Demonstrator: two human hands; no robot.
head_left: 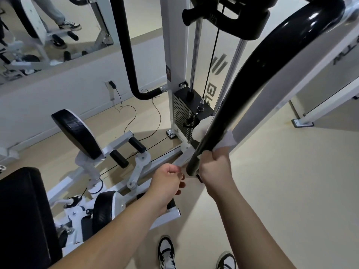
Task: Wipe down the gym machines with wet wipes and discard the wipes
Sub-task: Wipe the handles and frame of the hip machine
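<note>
A thick glossy black bar (252,82) of a white weight machine curves down from the top right to an end near the frame's middle. My right hand (214,165) grips the bar's lower end with a white wet wipe (226,141) wrapped round it; wipe folds stick out above my fist on both sides of the bar. My left hand (167,183) hovers just left of the bar's tip, fingers loosely curled, holding nothing that I can see.
The weight stack (184,113) and white upright frame (172,55) stand behind the bar. A second black bar (128,55) hangs at centre left. Black pads (77,133), foot rollers (128,152) and a black seat (25,220) fill the lower left. A mirror (48,32) lines the wall.
</note>
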